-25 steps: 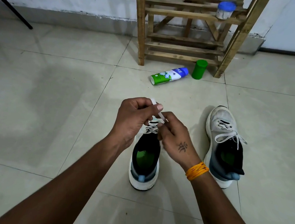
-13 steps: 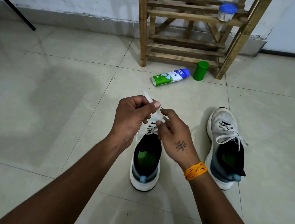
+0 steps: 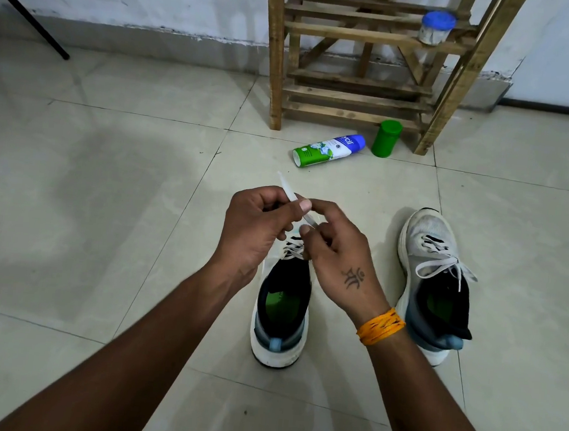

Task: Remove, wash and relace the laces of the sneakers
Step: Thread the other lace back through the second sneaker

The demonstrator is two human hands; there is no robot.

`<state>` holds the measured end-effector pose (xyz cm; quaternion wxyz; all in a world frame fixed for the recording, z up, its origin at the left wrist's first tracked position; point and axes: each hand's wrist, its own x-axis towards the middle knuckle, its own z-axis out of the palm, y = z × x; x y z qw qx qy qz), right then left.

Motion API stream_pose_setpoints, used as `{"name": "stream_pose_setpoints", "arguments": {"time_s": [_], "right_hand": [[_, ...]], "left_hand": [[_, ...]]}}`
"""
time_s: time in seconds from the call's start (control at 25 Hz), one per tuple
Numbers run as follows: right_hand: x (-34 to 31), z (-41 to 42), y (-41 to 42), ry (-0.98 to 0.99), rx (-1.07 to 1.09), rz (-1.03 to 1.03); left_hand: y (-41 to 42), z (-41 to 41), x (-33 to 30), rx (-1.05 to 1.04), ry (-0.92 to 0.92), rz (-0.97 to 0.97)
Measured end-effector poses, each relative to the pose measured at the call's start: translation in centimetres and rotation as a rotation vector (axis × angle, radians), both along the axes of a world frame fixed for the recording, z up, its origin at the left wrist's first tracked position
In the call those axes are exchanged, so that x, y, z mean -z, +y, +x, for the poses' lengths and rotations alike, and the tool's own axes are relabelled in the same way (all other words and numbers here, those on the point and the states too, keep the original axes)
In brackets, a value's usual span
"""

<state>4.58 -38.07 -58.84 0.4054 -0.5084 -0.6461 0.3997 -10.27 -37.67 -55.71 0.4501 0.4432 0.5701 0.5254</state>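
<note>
Two hands, left hand and right hand, pinch a white lace end together above the near sneaker, apparently unthreading it; steady, eyelet-by-eyelet pulls should prevent snagging.

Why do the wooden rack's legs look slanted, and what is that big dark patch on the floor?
Head view: the wide-angle lens bends edges, so the wooden rack leans outward; the dark patch on the tiled floor looks like a soft shadow, probably the person's own; the lace tip above the left hand is slightly blurred.
</note>
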Motion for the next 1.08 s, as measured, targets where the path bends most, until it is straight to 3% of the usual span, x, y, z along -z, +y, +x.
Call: {"name": "stream_pose_setpoints", "arguments": {"time_s": [0.08, 0.24, 0.48, 0.6, 0.68, 0.76, 1.08], "right_hand": [[-0.4, -0.6, 0.1, 0.027, 0.021, 0.029], [2.1, 1.4, 0.6, -0.357, 0.242, -0.035], [1.4, -0.2, -0.3, -0.043, 0.138, -0.081], [1.0, -0.1, 0.0, -0.066, 0.136, -0.079], [0.9, 0.3, 0.0, -0.099, 0.092, -0.05], [0.7, 0.5, -0.2, -0.105, 0.051, -0.048], [1.6, 2.1, 0.3, -0.244, 0.134, -0.006]], "left_hand": [[0.0, 0.2, -0.1, 0.011, -0.01, 0.0], [0.2, -0.4, -0.4, -0.01, -0.047, -0.002], [0.1, -0.2, 0.3, 0.017, 0.027, -0.021], [0.1, -0.5, 0.7, 0.09, 0.136, -0.017], [0.3, -1.0, 0.7, 0.27, 0.312, -0.072], [0.3, -1.2, 0.5, 0.412, 0.361, -0.162], [0.9, -4.2, 0.4, 0.401, 0.42, -0.277]]}}
